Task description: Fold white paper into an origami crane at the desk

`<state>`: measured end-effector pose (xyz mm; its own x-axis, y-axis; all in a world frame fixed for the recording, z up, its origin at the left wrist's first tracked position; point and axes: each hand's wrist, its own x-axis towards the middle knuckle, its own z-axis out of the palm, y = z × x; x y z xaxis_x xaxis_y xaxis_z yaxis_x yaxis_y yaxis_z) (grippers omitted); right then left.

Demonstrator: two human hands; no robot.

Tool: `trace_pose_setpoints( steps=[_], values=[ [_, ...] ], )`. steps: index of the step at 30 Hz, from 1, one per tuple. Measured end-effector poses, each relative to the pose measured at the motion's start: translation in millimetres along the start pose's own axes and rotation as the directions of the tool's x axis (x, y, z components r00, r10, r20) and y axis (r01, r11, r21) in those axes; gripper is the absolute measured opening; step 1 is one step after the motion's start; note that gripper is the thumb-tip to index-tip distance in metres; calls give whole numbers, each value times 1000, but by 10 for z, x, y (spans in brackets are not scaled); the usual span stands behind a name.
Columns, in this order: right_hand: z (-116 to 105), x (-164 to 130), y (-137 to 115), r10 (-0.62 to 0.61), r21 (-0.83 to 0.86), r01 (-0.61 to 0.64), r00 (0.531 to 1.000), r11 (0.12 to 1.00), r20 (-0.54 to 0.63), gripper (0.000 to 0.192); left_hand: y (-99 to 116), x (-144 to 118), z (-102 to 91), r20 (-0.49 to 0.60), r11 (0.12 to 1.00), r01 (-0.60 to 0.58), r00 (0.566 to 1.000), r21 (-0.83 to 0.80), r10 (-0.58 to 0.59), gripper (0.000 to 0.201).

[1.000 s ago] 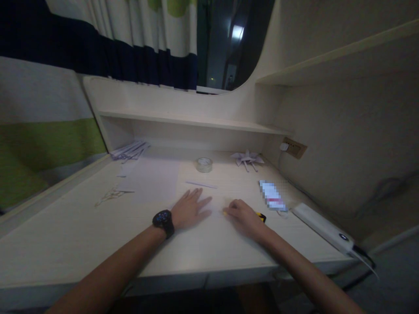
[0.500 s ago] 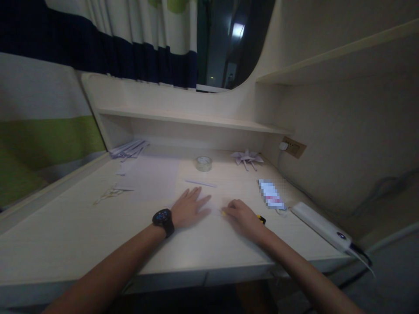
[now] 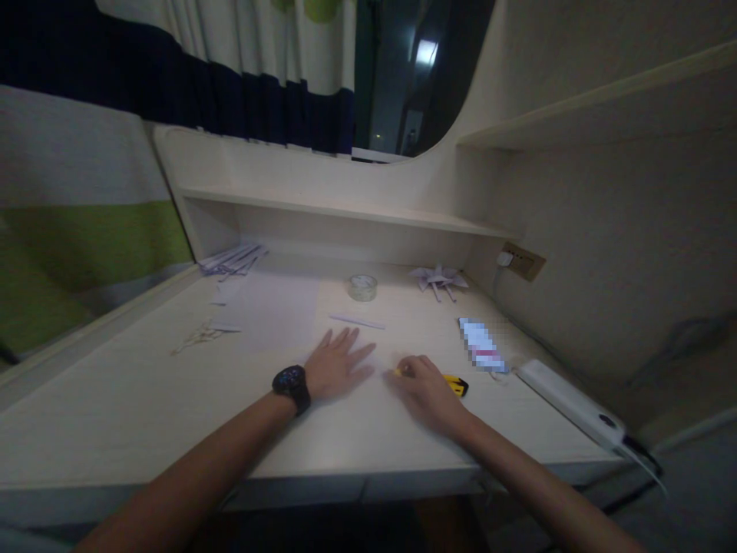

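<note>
My left hand [image 3: 335, 365], a black watch on its wrist, lies flat on the white desk with the fingers spread. Just beyond its fingertips is a thin rolled paper stick [image 3: 357, 321]. To its right, my right hand [image 3: 423, 388] is closed around a yellow-and-black utility knife [image 3: 457, 384]. The knife's dark-tipped end shows past the back of the hand, and a bit of yellow shows at the fingertips; the blade cannot be made out. A large white paper sheet [image 3: 279, 307] lies beyond my left hand.
A roll of clear tape [image 3: 362, 289] stands at the back, with a folded paper pinwheel [image 3: 438, 278] to its right. Paper strips [image 3: 236, 259] and some tangled string [image 3: 199, 336] lie on the left. A phone [image 3: 482, 344] and a white power strip [image 3: 567, 399] sit on the right.
The right hand has shifted slightly, and more of the knife's yellow handle shows behind it. The left hand stays spread on the desk. The whole view has shifted a little.
</note>
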<state>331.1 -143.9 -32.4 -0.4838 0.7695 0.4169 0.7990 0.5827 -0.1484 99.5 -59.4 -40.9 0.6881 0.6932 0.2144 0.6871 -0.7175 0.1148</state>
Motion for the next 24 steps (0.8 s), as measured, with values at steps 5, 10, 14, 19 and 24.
trace_pose_setpoints(
  steps=[5, 10, 14, 19, 24],
  values=[
    [-3, 9, -1, -21, 7, 21, 1000, 1000, -10, 27, -13, -7, 14, -2, 1000, 27, 1000, 8, -27, 59],
    [-15, 16, -9, -28, 22, 28, 999, 999, -17, 26, -50, -32, 71, -36, 995, 100, 994, 29, -99, 56],
    [1, 15, 19, -2, 57, 4, 1000, 998, -25, 27, -64, -36, 98, -49, 995, 94, 994, 21, -93, 57],
    [64, 10, 88, 74, 88, -69, 995, 994, -61, 23, -58, -30, 97, -47, 995, 100, 994, 6, -99, 56],
    [100, 36, 137, 76, 116, -69, 995, 991, -58, 18, -63, -36, 98, -41, 995, 97, 995, 6, -96, 57]
  ],
)
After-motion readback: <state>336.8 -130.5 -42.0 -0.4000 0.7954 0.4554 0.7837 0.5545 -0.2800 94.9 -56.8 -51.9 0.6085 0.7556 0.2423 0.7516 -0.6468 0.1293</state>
